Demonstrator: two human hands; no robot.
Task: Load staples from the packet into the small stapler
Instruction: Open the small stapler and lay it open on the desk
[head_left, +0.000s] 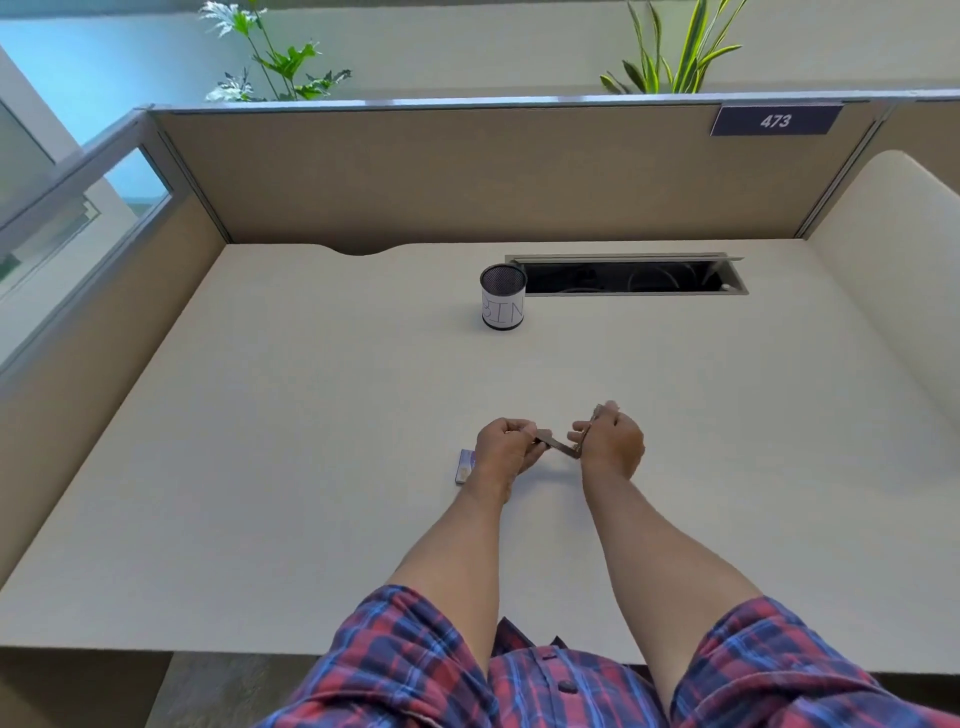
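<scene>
I held the small stapler swung open between both hands — left hand pinching its base, right hand its raised top — with the staple packet lying just left of my left wrist.

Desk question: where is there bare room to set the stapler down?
Bare desk lies between the hands and the mesh cup, and wide on both sides. It is crowded only at the left hand, right hand, stapler and staple packet.
</scene>
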